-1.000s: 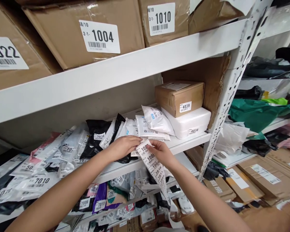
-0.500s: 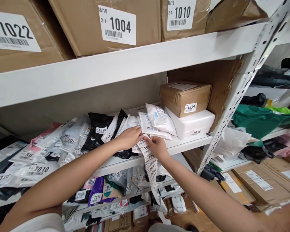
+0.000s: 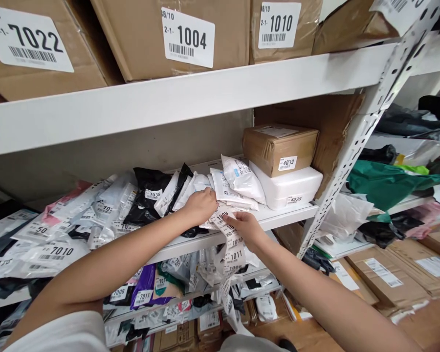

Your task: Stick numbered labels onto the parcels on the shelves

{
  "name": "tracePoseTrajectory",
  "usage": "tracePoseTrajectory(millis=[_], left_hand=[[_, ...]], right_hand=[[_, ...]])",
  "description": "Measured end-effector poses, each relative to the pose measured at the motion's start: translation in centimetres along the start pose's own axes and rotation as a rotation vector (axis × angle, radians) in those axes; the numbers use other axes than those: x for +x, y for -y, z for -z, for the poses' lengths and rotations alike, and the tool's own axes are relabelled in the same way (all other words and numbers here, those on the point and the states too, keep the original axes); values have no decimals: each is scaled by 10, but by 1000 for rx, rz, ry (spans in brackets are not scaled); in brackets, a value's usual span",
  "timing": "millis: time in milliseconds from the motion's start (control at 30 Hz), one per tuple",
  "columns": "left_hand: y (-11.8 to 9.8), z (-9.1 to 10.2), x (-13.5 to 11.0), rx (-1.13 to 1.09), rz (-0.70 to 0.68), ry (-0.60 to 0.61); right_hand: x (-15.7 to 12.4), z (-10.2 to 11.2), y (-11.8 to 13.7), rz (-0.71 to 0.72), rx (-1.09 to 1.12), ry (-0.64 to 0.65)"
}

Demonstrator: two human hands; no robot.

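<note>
A long strip of printed white labels point(image 3: 236, 255) hangs down past the shelf edge, with numbers such as 1008 and 1011 on it. My right hand point(image 3: 246, 229) pinches the strip near its upper part. Just left of the strip's top, my left hand point(image 3: 201, 205) is closed with its fingers curled down among the white parcels; what lies in its grip is hidden. A puffy white parcel point(image 3: 242, 180) rests on a flat white bag behind my hands. A black bag point(image 3: 146, 195) labelled 7038 lies to the left.
A brown box point(image 3: 280, 149) labelled 4039 sits on a white foam box point(image 3: 288, 186). Large cartons point(image 3: 176, 29) fill the shelf above, behind its white beam point(image 3: 190, 105). A perforated upright point(image 3: 363, 124) stands at the right. More bagged parcels point(image 3: 144, 296) fill the lower shelf.
My right hand has moved slightly right and down along the label strip, away from my left hand. My left hand has curled more tightly, and the strip's hanging part has shifted and folded.
</note>
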State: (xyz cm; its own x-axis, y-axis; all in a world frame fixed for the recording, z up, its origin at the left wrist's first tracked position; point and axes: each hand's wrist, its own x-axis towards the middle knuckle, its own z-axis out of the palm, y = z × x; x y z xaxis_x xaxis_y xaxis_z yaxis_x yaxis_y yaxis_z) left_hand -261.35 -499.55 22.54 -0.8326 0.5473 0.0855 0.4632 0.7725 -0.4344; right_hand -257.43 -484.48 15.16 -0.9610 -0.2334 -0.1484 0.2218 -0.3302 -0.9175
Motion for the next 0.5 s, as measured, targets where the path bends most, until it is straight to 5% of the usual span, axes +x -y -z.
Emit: tracePoseTrajectory(millis=[200, 300, 400, 500], left_hand=[[2, 8, -5, -253, 219, -123], [11, 14, -3, -431, 79, -237], [15, 19, 6, -471, -119, -207], [12, 19, 20, -423, -70, -140]], right_hand=[[-24, 28, -16, 222, -125, -32], [-21, 41, -8, 311, -187, 87], [-12, 46, 1, 360, -274, 165], [-7, 44, 2, 513, -428, 124]])
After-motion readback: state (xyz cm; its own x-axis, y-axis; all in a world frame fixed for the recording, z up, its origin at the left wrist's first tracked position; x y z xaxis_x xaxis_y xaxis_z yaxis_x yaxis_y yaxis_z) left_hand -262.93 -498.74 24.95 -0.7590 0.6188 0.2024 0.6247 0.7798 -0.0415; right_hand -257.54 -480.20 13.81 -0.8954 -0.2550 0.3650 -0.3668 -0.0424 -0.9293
